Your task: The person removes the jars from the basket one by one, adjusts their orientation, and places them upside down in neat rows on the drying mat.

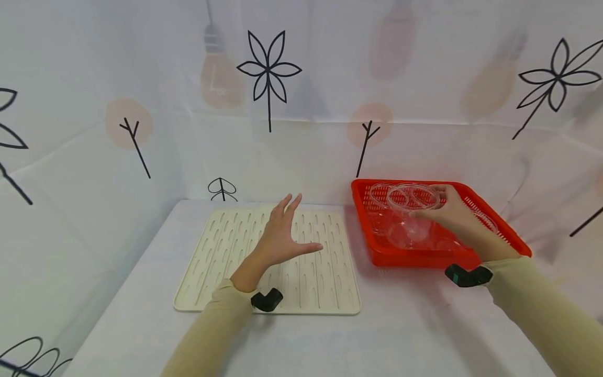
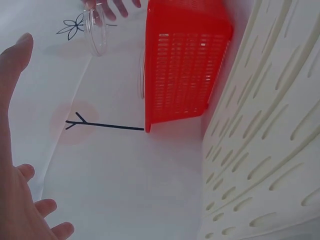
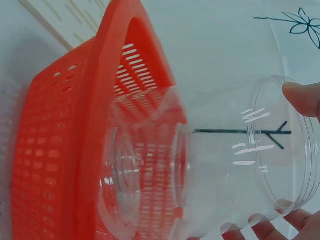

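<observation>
My right hand (image 1: pixel 447 212) grips a clear jar (image 3: pixel 225 165) near its threaded rim, above the red basket (image 1: pixel 419 258). In the right wrist view the thumb lies on one side of the rim and the fingers on the other. Other clear containers (image 3: pixel 120 185) lie inside the basket; their outlines overlap and are hard to separate. My left hand (image 1: pixel 282 235) hovers over the cream ridged mat (image 1: pixel 325 283) with thumb and fingers spread apart, holding nothing. The left wrist view also shows the left thumb (image 2: pixel 17 55) extended and the basket's slotted side.
The mat lies flat on the white table (image 1: pixel 377 335), left of the basket. A white curtain (image 1: pixel 311 157) with printed flowers and bulbs hangs behind the table and at both sides. Black wrist cameras (image 1: pixel 267 300) sit at both cuffs.
</observation>
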### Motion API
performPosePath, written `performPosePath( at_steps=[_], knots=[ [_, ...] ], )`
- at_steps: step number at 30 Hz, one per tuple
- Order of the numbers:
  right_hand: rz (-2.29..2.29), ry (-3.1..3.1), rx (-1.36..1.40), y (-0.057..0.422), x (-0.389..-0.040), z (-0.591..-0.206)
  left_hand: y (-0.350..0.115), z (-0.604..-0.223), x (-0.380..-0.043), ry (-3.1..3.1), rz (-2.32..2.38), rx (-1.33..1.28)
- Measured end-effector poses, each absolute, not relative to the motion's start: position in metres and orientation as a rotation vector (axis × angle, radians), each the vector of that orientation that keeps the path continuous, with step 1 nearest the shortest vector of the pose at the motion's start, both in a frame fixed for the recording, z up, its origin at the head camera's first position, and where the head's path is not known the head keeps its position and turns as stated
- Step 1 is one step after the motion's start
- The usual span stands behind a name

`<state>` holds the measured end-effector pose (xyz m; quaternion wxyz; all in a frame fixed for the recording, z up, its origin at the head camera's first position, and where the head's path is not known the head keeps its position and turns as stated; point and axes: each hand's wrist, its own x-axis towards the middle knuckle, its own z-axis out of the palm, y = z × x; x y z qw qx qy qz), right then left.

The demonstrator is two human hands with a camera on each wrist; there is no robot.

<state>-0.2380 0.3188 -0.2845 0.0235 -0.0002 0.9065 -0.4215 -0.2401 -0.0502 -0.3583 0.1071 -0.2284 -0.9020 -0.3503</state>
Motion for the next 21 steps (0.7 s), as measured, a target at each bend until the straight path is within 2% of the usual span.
performPosePath(
  at_steps=[21],
  knots=[
    [-1.345,2.821,-0.098,0.288,-0.237,-0.255,-0.030,-0.349,-0.241,-2.647,-1.079,-0.730]
  ],
)
